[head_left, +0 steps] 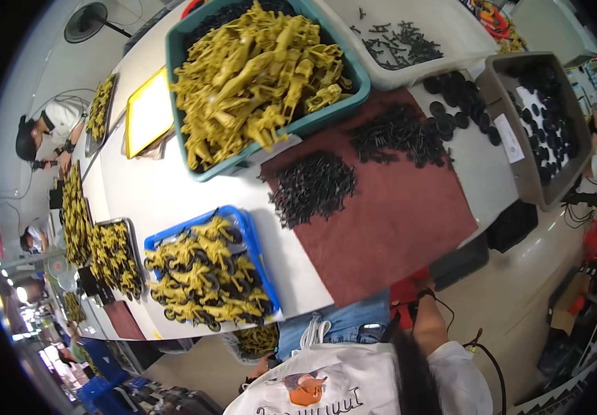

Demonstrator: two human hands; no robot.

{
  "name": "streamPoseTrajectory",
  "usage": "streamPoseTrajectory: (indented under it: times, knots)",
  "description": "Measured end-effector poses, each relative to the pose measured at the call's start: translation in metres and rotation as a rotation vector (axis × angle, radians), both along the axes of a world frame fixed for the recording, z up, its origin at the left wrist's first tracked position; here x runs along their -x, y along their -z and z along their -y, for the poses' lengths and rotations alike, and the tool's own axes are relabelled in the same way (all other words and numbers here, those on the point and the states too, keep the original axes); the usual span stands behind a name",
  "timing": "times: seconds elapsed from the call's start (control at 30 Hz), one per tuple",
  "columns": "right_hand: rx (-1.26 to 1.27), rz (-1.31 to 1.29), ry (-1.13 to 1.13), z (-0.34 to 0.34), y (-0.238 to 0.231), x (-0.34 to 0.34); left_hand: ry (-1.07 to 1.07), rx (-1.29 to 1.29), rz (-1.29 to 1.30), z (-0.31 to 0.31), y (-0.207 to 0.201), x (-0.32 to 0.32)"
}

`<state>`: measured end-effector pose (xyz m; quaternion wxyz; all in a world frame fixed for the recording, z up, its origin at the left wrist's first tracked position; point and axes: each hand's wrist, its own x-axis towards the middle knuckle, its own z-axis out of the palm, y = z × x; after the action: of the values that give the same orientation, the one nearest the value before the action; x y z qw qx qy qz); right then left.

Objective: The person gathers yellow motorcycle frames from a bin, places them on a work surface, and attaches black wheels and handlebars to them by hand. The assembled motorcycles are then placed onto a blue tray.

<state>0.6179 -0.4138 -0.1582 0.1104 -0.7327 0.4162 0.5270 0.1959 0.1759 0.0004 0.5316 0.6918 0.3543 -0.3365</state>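
Below the near edge of the white table (295, 277), L hand (263, 364) near clear bag (231, 347) of yellow parts (259, 337), R hand (426, 284) beside red plastic item (402, 293) (prob. stool), contact unclear; both part-hidden, finger state (open, closed or gripping) not possible to tell. Above, near-L of tabletop: blue tray (248, 232) w/ piled yellow-and-black toy motorbikes (205, 277). To R: maroon mat (395, 228) w/ small black parts (313, 187); beyond, teal bin (360, 75) heaped w/ loose yellow bodies (250, 69). Handling (est.): bagged parts & motorbikes light, stiff, hard plastic, slightly slippery, prob. prone to tangling; thin projections prob. fragile. Grip: by thick mid-body, clear of thin ends; tray by opposite rims, held level vs. spills.
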Motion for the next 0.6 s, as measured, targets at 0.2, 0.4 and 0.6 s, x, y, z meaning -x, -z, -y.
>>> streamPoseTrajectory:
  times: [0.2, 0.4, 0.6]
  knots:
    - [-0.191, 0.771, -0.277, 0.039, 0.055, 0.045, -0.293, 0.071, -0.311, 0.033, -0.042, -0.162]
    - [-0.146, 0.679, -0.284, 0.033, -0.008, 0.003, -0.041, 0.221, -0.163, 0.028, -0.018, -0.062]
    - [-0.108, 0.618, -0.418, 0.058, -0.025, -0.044, -0.006, 0.107, -0.278, 0.118, -0.020, -0.122]
